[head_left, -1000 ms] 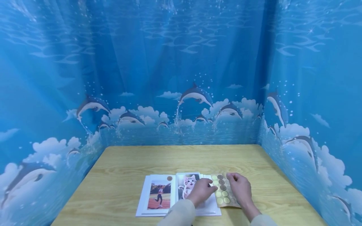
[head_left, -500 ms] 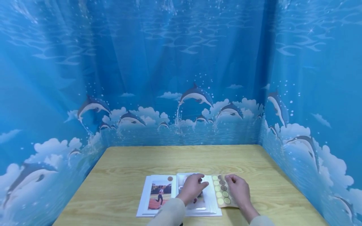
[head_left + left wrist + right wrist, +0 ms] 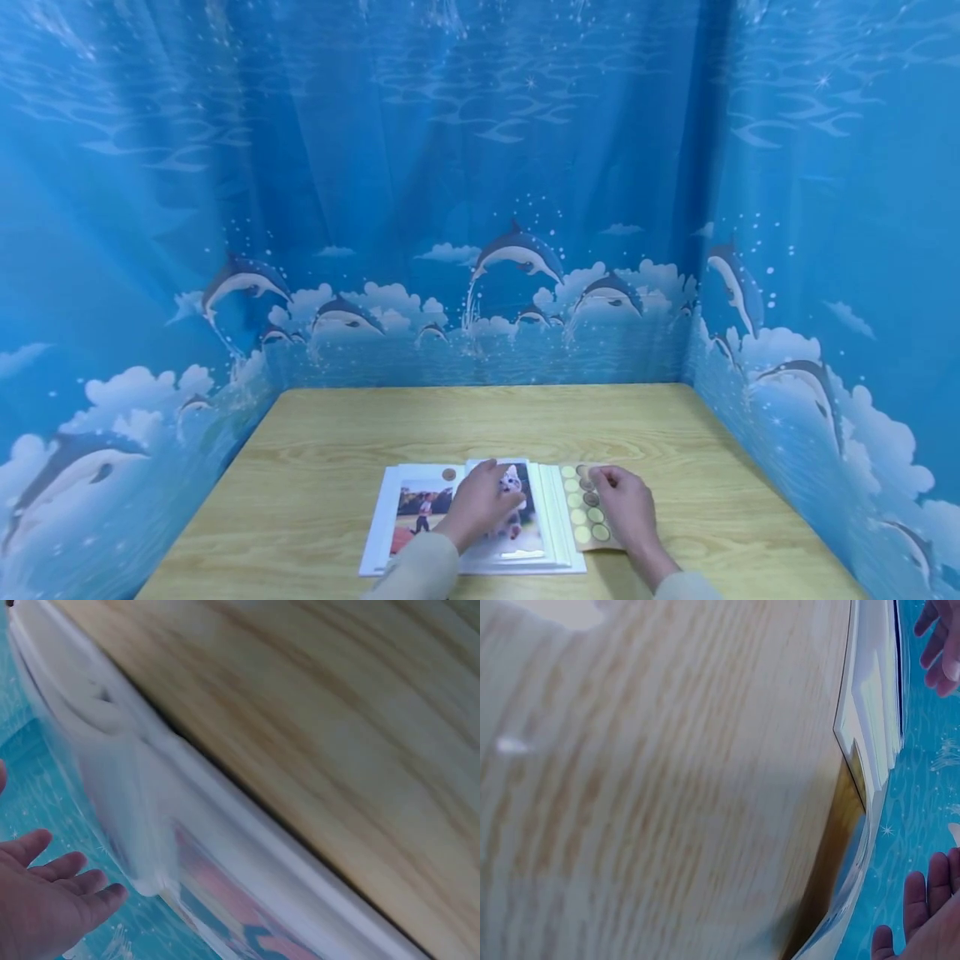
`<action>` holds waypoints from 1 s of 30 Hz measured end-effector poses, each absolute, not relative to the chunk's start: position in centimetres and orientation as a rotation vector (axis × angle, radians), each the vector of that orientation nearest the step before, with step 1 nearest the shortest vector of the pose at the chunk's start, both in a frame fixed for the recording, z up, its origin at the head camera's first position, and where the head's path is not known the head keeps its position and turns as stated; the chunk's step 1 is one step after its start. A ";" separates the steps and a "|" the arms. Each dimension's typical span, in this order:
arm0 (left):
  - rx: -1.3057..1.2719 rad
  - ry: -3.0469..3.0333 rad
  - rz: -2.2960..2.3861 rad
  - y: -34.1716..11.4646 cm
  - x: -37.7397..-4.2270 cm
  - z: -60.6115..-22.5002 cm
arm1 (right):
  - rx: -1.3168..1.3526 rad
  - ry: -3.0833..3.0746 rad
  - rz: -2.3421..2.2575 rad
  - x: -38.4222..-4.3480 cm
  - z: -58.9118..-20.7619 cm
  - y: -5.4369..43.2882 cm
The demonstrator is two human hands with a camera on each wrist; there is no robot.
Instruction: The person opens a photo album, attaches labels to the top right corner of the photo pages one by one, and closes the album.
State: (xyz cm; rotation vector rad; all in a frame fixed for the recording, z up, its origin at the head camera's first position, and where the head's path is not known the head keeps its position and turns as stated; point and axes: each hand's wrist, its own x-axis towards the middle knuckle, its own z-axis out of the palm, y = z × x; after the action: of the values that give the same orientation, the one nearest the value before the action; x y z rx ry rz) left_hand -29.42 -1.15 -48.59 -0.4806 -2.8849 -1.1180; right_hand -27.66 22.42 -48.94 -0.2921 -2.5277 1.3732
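Observation:
An open photo album (image 3: 555, 533) lies on the table, with a running person's photo (image 3: 408, 504) on its left page and a kitten photo (image 3: 534, 533) on its right. My left hand (image 3: 477, 504) is over the album's middle with fingers spread, covering part of both photos; in the left wrist view the fingers are straight. Right of the album lies a brown sheet of round stickers (image 3: 582, 534), some yellow, some dark. My right hand (image 3: 628, 508) pinches the sheet near its top with thumb and forefinger. In the right wrist view the sheet (image 3: 847, 881) curves up off the table.
A round brown sticker (image 3: 448, 474) sits at the top of the left page. The wooden table (image 3: 480, 421) is enclosed by blue dolphin-print curtains (image 3: 420, 208) at the back and both sides.
My left hand has moved left from beside the sticker sheet to over the album's middle, uncovering the right page. My right hand has shifted slightly left along the top of the sheet.

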 end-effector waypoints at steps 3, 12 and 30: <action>-0.491 -2.948 -1.020 -1.9 -29.1 -48.9 | -0.287 -2.526 1.380 -27.8 -49.1 22.2; -0.628 -3.015 -0.847 -3.9 -27.2 -49.5 | -0.281 -2.528 1.388 -28.2 -49.4 21.9; -0.705 -3.033 -0.793 -4.0 -26.0 -50.1 | -0.198 -2.543 1.387 -28.9 -49.6 20.8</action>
State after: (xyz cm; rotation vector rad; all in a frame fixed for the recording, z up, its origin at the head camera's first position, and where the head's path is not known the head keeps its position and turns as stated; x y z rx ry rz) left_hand -26.03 -4.00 -50.07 -0.7051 -3.0331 -0.7928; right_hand -28.91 20.78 -49.62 -0.1977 -2.5432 1.3874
